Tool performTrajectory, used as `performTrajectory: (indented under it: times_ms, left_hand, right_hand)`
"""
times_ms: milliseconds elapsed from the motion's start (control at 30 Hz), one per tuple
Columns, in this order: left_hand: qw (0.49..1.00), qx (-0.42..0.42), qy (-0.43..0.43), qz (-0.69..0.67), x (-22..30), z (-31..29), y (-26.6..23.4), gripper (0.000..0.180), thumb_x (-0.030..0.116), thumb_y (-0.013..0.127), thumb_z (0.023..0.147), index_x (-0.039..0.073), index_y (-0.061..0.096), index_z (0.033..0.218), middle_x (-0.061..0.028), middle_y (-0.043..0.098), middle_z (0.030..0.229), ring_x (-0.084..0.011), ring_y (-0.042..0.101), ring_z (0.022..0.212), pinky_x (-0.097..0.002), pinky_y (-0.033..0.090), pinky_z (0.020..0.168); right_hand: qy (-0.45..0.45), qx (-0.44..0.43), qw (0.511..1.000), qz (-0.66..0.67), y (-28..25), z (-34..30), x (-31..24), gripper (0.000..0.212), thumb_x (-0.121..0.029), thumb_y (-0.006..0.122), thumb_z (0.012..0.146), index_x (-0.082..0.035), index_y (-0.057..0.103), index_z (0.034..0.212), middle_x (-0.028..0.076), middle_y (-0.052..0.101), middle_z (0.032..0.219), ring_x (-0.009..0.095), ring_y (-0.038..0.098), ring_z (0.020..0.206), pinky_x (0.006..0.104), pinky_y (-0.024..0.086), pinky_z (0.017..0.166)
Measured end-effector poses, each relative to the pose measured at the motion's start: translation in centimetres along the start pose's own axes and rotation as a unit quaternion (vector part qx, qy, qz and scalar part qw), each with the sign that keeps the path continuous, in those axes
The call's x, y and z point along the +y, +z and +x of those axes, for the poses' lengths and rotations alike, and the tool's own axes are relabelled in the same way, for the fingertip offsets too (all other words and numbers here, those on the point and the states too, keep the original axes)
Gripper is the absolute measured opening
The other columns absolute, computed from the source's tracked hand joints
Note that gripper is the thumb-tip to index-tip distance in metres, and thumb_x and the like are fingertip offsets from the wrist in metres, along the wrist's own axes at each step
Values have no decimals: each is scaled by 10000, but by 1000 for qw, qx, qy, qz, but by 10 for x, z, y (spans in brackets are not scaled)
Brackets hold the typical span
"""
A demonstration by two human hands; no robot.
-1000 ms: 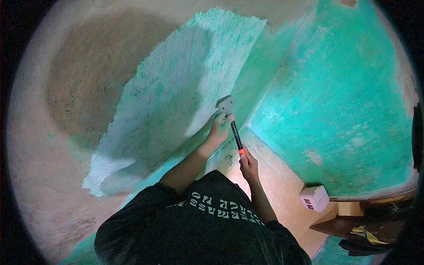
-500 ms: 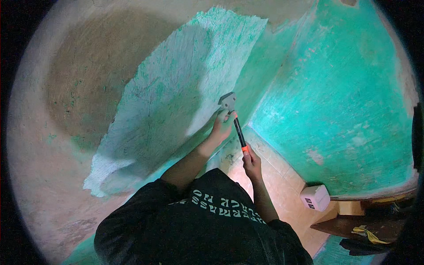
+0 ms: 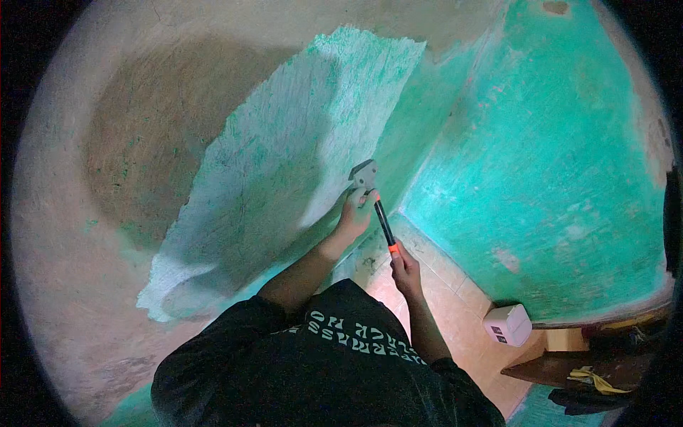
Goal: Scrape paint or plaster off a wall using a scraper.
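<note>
Scraper (image 3: 383, 218) mid-frame on my feed; left to right I log brown wall (image 3: 163, 128), which I judge done; pale patch (image 3: 277, 149), seemingly part-stripped; left hand (image 3: 353, 215), fingers clamped below the blade (image 3: 364, 172); right hand (image 3: 405, 269), fingers wrapped round the handle (image 3: 394, 248); green wall (image 3: 541, 164), likely left to do.

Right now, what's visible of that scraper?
The scraper has a pale grey head with dark spots and a darker edge, seemingly metal, on a slim black handle with orange sections. It slants, head up and leftward. The left grip holds it near the head, the right grip lower; edge contact with the wall is unclear.
</note>
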State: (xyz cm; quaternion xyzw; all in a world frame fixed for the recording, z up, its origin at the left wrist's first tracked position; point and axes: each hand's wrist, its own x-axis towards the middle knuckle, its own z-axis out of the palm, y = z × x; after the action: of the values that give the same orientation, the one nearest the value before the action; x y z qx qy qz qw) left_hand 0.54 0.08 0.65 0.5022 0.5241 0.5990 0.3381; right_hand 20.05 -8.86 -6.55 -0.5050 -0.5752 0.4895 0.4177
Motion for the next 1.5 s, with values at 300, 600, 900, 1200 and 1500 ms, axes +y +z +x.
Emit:
performTrajectory:
  times_ms: [300,600,900,1200,1500]
  left_hand:
    - [998,5,-51,-29,-4,-1,6,274,266,603,979,-3,624,929,-74,616,837,-149,582,783,-324,456,730]
    - [999,-14,-48,13,16,3,4,250,243,600,984,-5,622,956,-68,611,836,-145,578,779,-314,457,728]
    - [1000,-1,-1,-8,12,17,5,265,257,581,991,0,628,951,-81,621,855,-149,560,800,-316,451,746]
    - [997,-40,-16,66,32,29,2,281,269,576,991,-1,611,924,-85,560,758,-145,528,747,-311,434,713]
    - [997,-33,-13,72,29,33,9,305,288,562,994,-9,629,976,-73,552,816,-155,498,784,-333,424,713]
  right_hand:
    - [-38,-6,999,16,4,5,15,483,-270,532,1027,-70,472,1463,-68,443,686,31,397,555,199,336,505]
    - [-57,-11,998,30,0,11,11,491,-291,533,1026,-68,476,1460,-71,429,676,32,389,543,203,331,494]
    - [-50,-7,998,47,3,14,-5,483,-264,529,1030,-64,467,1465,-67,437,703,31,399,570,203,342,514]
    - [-29,-19,997,75,-1,21,-30,468,-263,534,1020,-46,504,1434,-46,512,771,64,482,703,229,419,647]
    - [-16,-20,999,29,-19,31,-29,455,-262,527,1024,-32,517,1417,6,606,848,102,558,780,252,473,742]
